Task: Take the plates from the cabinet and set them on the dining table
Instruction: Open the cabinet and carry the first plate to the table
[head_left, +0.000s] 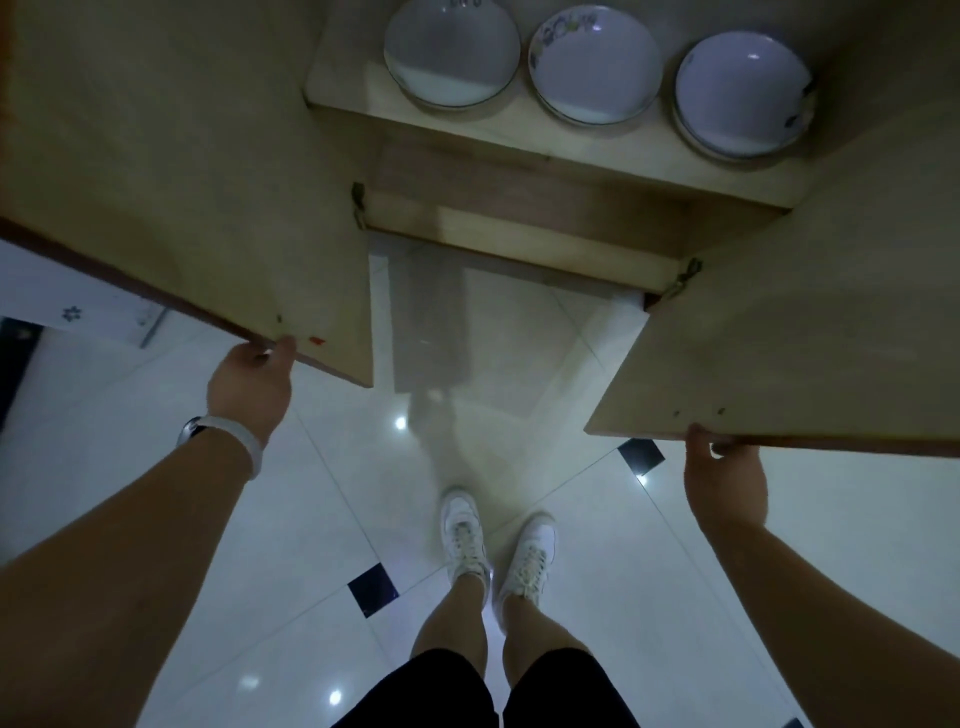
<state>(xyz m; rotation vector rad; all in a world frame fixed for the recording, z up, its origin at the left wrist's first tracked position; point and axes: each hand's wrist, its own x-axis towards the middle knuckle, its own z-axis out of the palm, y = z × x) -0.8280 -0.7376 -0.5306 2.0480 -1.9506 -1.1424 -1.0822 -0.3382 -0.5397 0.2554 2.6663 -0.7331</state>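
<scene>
1. White round ceramic plates (452, 52) sit on the pale wooden cabinet shelf (343, 88).
2. Left hand (252, 384) grips the pale left door (182, 182) by its edge, right hand (724, 483) the right door (805, 338); swing both wide before reaching in.

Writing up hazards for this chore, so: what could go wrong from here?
1. The left hand grips the left door, the right hand the right door; once released, a door might swing into a reaching arm.
2. The plates sit stacked near the front edge of the shelf; a stack lifted one-handed could slip onto the hard floor.
</scene>
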